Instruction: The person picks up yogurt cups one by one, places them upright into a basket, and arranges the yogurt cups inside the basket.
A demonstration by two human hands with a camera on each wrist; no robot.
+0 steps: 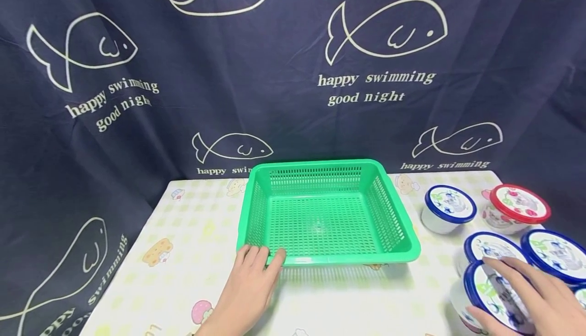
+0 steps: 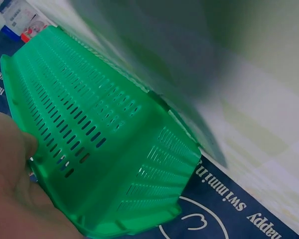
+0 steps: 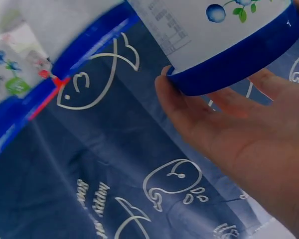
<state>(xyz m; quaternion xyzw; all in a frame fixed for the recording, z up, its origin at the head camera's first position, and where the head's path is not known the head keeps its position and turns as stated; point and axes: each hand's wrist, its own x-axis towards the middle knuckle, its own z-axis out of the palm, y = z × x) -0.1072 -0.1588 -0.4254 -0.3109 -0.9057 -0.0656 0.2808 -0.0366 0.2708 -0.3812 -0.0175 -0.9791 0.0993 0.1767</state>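
My left hand (image 1: 251, 285) holds the near left corner of a green plastic basket (image 1: 343, 260), fingers over its rim. The left wrist view has the basket's slotted outer wall (image 2: 74, 109) with my hand at the rim. At the lower right, my right hand (image 1: 542, 293) grips a round white tub with a blue lid (image 1: 482, 293). In the right wrist view its fingers and thumb lie round the edge of the blue lid (image 3: 239, 62), and blueberries are printed on the tub's side.
Another blue-lidded tub (image 1: 450, 204) stands right of the basket, beside a red-lidded tub (image 1: 519, 204). Several more blue-lidded tubs (image 1: 560, 254) crowd round my right hand. The patterned tablecloth (image 1: 183, 254) ends at a dark fish-print curtain (image 1: 293, 97) behind.
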